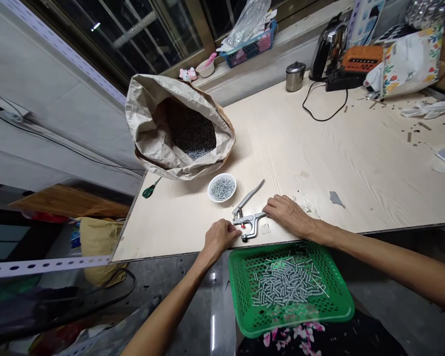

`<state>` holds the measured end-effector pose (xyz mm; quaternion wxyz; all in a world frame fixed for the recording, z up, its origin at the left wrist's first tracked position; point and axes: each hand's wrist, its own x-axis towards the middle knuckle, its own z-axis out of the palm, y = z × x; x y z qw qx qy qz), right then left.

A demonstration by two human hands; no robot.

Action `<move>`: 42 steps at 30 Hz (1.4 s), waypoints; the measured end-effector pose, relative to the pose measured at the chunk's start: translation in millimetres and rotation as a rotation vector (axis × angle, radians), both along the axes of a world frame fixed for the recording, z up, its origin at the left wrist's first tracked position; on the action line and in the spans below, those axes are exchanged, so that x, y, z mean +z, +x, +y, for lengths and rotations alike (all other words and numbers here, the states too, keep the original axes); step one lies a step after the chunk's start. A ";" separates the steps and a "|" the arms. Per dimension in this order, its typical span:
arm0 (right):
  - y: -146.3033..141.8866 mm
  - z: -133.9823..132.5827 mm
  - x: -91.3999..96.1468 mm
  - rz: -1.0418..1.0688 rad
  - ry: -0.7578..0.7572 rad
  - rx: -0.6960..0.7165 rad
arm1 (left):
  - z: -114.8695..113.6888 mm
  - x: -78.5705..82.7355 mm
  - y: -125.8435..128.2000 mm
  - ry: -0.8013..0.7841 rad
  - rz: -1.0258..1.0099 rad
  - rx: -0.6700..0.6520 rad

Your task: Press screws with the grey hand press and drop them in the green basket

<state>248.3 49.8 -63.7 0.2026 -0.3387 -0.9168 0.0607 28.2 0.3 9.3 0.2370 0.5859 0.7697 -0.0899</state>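
A pair of silver snap-fastener pliers (250, 220), with a spring and a small red tip, lies on the table near its front edge, handles spread. My right hand (287, 213) has its fingers closed over the end of the lower handle. My left hand (221, 236) is beside the jaws, its thumb and forefinger pinched close to the red tip; whatever is between them is too small to make out. Behind the pliers stands a white bowl (222, 196) of small metal pieces. A green basket (241, 316) holding many ribbed metal pieces rests below the table edge.
A large open sack (144, 128) with dark and shiny small pieces stands at the back left. Green-handled scissors (149, 191) lie at the left edge. Toward the back are a metal canister (295, 78), a kettle (330, 47), an orange-black device (361, 59) and a flowered bag (411, 64).
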 end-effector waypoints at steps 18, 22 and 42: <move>1.7 1.5 -6.9 0.098 0.071 -0.062 | 79.3 26.1 -43.8 0.369 0.354 -0.676; 1.1 1.9 -6.8 0.086 0.073 -0.059 | 96.1 21.5 -48.5 0.277 0.382 -0.939; -2.9 5.2 16.6 0.179 -0.050 -0.072 | 91.5 12.8 -48.6 0.487 -0.539 0.059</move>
